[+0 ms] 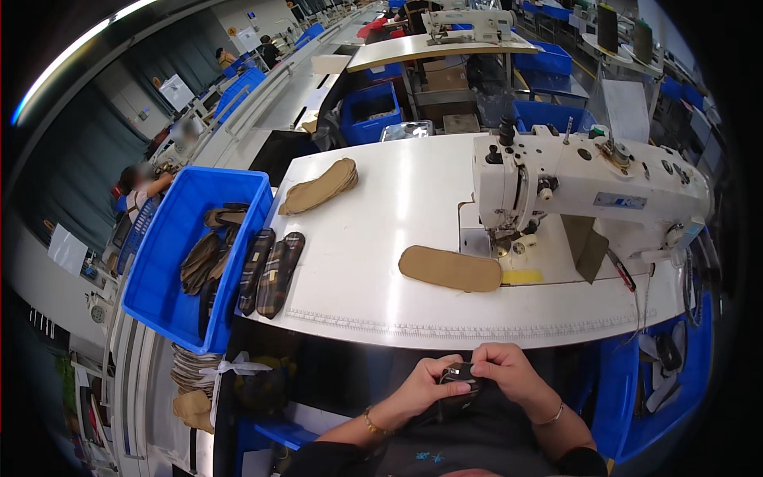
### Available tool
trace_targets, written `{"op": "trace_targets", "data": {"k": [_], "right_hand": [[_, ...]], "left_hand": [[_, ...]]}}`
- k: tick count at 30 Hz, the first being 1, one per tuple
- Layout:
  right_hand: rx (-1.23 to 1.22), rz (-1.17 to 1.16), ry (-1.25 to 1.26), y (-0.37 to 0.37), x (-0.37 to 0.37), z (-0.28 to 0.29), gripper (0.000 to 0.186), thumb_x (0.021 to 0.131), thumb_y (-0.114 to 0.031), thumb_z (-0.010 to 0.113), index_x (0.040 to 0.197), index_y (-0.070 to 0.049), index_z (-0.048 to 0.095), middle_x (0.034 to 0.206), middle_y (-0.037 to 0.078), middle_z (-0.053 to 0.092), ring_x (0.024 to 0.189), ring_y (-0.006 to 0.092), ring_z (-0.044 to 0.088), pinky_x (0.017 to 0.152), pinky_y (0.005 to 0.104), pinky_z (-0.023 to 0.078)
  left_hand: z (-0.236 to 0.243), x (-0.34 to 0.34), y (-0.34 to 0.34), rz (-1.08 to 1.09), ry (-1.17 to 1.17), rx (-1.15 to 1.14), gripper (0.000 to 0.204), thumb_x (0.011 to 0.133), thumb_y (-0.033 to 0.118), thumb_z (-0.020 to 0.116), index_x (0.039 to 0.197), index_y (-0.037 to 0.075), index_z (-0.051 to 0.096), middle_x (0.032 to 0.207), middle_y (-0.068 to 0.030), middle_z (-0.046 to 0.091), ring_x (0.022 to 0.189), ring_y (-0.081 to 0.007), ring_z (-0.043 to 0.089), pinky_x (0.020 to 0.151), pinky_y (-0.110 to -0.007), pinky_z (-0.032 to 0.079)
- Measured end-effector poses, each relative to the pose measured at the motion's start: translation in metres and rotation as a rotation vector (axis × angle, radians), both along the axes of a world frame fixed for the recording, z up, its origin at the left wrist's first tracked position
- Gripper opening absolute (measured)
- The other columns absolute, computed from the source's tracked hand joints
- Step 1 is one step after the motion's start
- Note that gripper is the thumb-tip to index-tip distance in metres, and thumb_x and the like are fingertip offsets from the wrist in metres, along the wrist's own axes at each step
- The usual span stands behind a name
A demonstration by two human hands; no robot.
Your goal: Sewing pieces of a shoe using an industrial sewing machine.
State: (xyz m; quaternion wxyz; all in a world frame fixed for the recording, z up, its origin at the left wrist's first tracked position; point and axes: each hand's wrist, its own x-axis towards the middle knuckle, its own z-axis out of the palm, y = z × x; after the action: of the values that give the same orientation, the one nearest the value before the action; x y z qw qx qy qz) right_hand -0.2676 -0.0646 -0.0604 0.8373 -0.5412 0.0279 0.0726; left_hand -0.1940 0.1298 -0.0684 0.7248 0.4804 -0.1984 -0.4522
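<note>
Close to my body, below the table's front edge, both hands are closed on a small dark fabric piece [458, 401] with a pale detail near its top. My left hand [425, 385] grips it from the left, thumb across its face. My right hand [507, 370] pinches at its upper right edge; what lies between those fingertips is too small to make out. Past my hands, a tan oval fabric piece [451, 269] lies flat beside the needle area of a white sewing machine [588, 171]. Two dark plaid padded pieces [280, 274] lie at the table's left edge.
Stacked tan oval pieces [319, 187] rest on the white table [373, 230], far left. A blue bin [141, 306] with dark fabric pieces adjoins it. Dark olive cloth [584, 245] and red-handled snips [622, 272] lie under the machine arm. Another blue bin [616, 397] is at right.
</note>
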Motion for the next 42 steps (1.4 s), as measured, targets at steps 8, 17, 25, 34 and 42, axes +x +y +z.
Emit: {"op": "trace_targets", "data": {"k": [8,17,25,34,42], "right_hand": [[0.18,-0.016,-0.001,-0.003,0.016,-0.004,0.013,0.095,-0.013,0.069,0.086,-0.003,0.067,0.082,-0.004,0.063,0.077,0.0033,0.052,0.071,0.02,0.042],[0.093,-0.094,0.025,-0.014,0.013,0.002,0.015,0.097,-0.013,0.067,0.086,-0.004,0.064,0.08,-0.005,0.061,0.074,0.0017,0.05,0.067,0.0198,0.041],[0.011,0.067,-0.015,0.003,0.006,-0.003,0.017,0.096,-0.013,0.069,0.085,-0.001,0.064,0.078,-0.002,0.062,0.073,0.0041,0.051,0.066,0.0222,0.043],[-0.571,0.07,-0.285,0.003,0.016,0.013,0.019,0.092,-0.019,0.07,0.085,-0.003,0.064,0.079,0.01,0.063,0.071,0.0245,0.061,0.065,0.0304,0.048],[-1.581,-0.18,-0.808,-0.082,0.075,0.001,0.051,0.083,-0.035,0.073,0.117,0.0,0.062,0.125,0.015,0.061,0.118,0.0287,0.059,0.095,0.0418,0.048]], "left_hand": [[0.009,0.033,-0.012,-0.099,-0.15,-0.032,0.013,0.082,0.002,0.08,0.086,-0.002,0.068,0.084,-0.0001,0.059,0.076,-0.0074,0.054,0.07,-0.023,0.044],[-0.007,0.014,-0.014,0.173,0.292,-0.06,0.026,0.098,0.019,0.065,0.115,-0.001,0.063,0.101,-0.0032,0.068,0.091,-0.009,0.063,0.083,-0.025,0.05],[-0.009,0.008,0.015,0.117,0.582,-0.119,0.017,0.096,0.015,0.065,0.106,0.002,0.062,0.104,-0.0056,0.066,0.094,-0.0125,0.062,0.088,-0.029,0.048],[0.012,-0.011,0.016,0.686,-0.404,0.151,0.006,0.096,0.002,0.062,0.101,-0.001,0.06,0.097,-0.0087,0.065,0.085,-0.0126,0.061,0.078,-0.025,0.049],[0.121,0.086,-0.008,0.072,-1.364,0.285,0.009,0.081,0.005,0.075,0.089,0.004,0.07,0.084,-0.0083,0.071,0.074,-0.0239,0.07,0.067,-0.031,0.056]]}}
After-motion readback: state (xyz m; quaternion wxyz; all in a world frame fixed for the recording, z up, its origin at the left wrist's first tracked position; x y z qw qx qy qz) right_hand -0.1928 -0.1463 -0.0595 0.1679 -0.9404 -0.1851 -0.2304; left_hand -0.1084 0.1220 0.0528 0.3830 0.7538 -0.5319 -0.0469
